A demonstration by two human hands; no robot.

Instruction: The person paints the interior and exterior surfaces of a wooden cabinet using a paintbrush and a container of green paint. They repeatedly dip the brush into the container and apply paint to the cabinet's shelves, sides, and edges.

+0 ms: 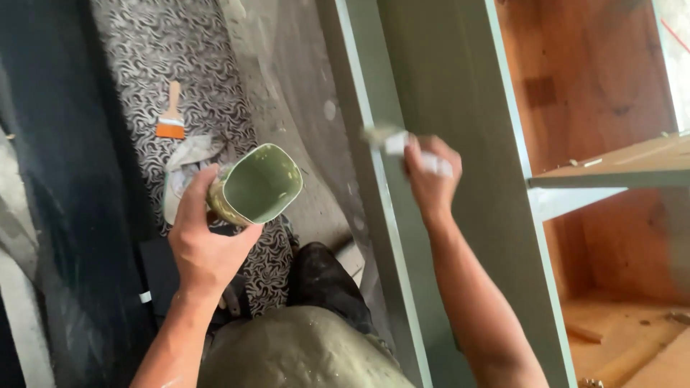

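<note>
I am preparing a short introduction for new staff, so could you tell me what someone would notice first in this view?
First comes the left hand at centre left, holding a tilted cup coated inside with pale green paint. Right of it, the right hand holds a blurred paintbrush against the green-painted cabinet frame, whose bare wooden shelves show at far right. A spare orange-banded brush lies on the swirl-patterned floor covering at upper left.

1. A room under renovation or a furniture-finishing spot in a home: an unfinished wooden cabinet (596, 108) stands with raw brown insides and a frame freshly coated in grey-green paint (445, 93).
2. A patterned black-and-white sheet (180, 65) covers the floor (likely a drop cloth), and a spare brush with an orange band (171, 115) lies on it.
3. Paint spatters mark the person's trousers (302, 356).
</note>
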